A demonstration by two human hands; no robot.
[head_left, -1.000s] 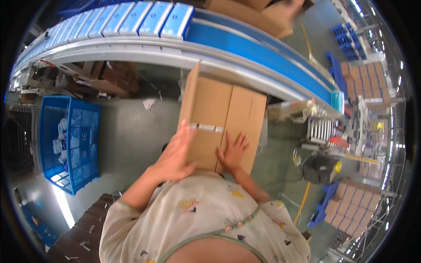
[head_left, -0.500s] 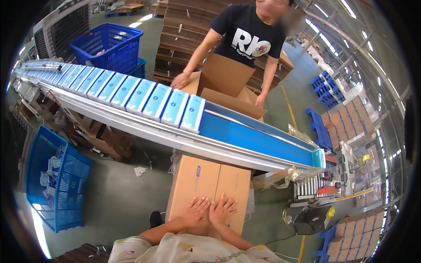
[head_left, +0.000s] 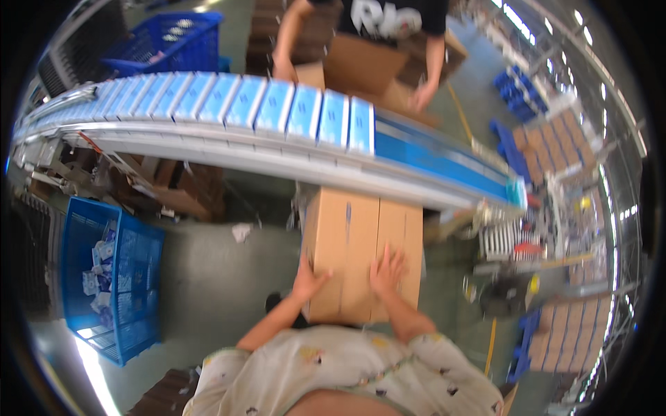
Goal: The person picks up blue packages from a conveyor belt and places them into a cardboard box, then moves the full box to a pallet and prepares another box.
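Note:
A closed brown cardboard box (head_left: pixel 361 229) stands in front of me, its top flaps meeting along a centre seam. At its left edge rests my left hand (head_left: pixel 310 280), thumb spread over the top and fingers along the side. Flat on the top, right of the seam, lies my right hand (head_left: pixel 388 270) with fingers apart. Just beyond the box runs a conveyor with a blue belt (head_left: pixel 430 154). A row of blue-and-white packs (head_left: pixel 274 107) stands on it, side by side.
Across the conveyor, a person in a dark shirt (head_left: pixel 395 17) holds an open carton (head_left: pixel 364 62). A blue crate (head_left: pixel 114 277) with packs stands left; another blue crate (head_left: pixel 173 41) is behind the conveyor. Stacked boxes (head_left: pixel 569 333) sit on pallets at right.
My left hand has gone from the box top to its left edge, and my right hand has shifted right of the seam. The view has tilted; the pack row has advanced rightward along the belt.

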